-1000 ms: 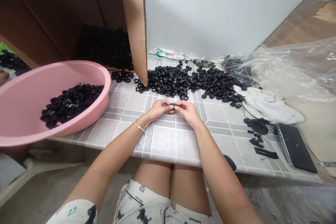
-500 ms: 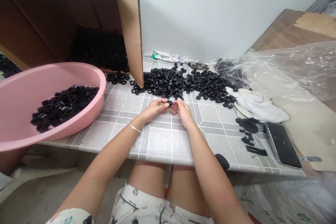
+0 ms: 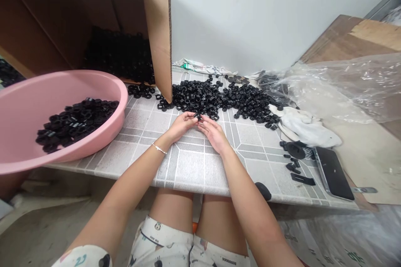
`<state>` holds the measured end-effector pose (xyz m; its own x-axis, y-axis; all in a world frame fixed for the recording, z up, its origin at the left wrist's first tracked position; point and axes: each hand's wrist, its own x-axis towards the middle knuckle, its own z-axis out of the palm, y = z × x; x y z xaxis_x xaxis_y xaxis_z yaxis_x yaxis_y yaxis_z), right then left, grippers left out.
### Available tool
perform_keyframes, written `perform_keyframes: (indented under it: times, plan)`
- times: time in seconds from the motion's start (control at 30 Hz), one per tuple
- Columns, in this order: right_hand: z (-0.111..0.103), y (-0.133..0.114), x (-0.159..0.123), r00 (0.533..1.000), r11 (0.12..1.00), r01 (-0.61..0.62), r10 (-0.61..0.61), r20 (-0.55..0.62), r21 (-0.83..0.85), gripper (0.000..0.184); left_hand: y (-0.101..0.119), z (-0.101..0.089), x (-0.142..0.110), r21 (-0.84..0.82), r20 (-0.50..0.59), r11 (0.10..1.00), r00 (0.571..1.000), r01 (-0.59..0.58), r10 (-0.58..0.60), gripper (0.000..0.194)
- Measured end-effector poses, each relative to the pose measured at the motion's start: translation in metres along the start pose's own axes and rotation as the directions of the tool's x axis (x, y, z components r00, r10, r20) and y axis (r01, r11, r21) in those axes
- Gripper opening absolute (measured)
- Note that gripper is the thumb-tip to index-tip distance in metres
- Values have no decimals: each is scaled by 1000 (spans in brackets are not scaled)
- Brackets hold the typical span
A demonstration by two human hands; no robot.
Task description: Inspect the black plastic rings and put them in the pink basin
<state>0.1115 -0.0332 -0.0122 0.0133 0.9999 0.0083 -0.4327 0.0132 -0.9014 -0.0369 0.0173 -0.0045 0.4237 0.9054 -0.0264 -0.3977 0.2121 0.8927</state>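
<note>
My left hand (image 3: 182, 126) pinches a small black plastic ring (image 3: 197, 116) between thumb and fingers, just in front of the heap. My right hand (image 3: 214, 134) meets it from the other side, its fingertips closed at the same ring; the exact grip is partly hidden. Directly beyond both hands lies a pile of black plastic rings (image 3: 194, 94). Joined to it on the right is a pile of small round black caps (image 3: 249, 101).
A pink basin (image 3: 120, 110) with black pieces stands left, before a tipped cardboard box (image 3: 160, 37) holding more. On the right of the checked tabletop (image 3: 191, 164) are white gloves (image 3: 305, 127), a phone (image 3: 333, 173), a black strip (image 3: 303, 179) and clear plastic film (image 3: 354, 83).
Both hands have shifted slightly left and away from me, closer to the pile. The right fingers have come in against the ring. The camera view has shifted slightly.
</note>
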Motion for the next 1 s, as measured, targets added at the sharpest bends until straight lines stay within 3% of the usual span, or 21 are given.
perform_keyframes:
  times: [0.1, 0.27, 0.4, 0.53, 0.6, 0.8, 1.0]
  plan:
    - [0, -1, 0, 1000, 1000, 5, -5, 1, 10, 22, -1, -1, 0, 26, -18, 1000, 1000, -7, 7, 39]
    - [1, 0, -1, 999, 999, -37, 37, -11, 37, 35, -3, -3, 2, 88, -22, 996, 1000, -4, 6, 40]
    - [0, -1, -1, 1000, 999, -27, 27, 3, 40, 18, -4, -3, 3, 90, -26, 996, 1000, -1, 3, 42]
    - [0, -1, -1, 1000, 999, -21, 21, -10, 37, 26, -3, -3, 4, 98, -7, 995, 1000, -1, 2, 42]
    - [-1, -2, 0, 999, 999, -32, 32, -2, 11, 32, -4, -3, 4, 112, 5, 994, 1000, -4, 4, 41]
    - [-4, -2, 1, 1000, 999, -21, 21, -10, -31, 18, -5, -5, 4, 230, 15, 973, 999, -34, 32, 40]
    - [-4, 5, 2, 998, 972, 64, -68, -13, -225, 35, -3, -2, 1, 243, 106, 970, 994, 1, -28, 36]
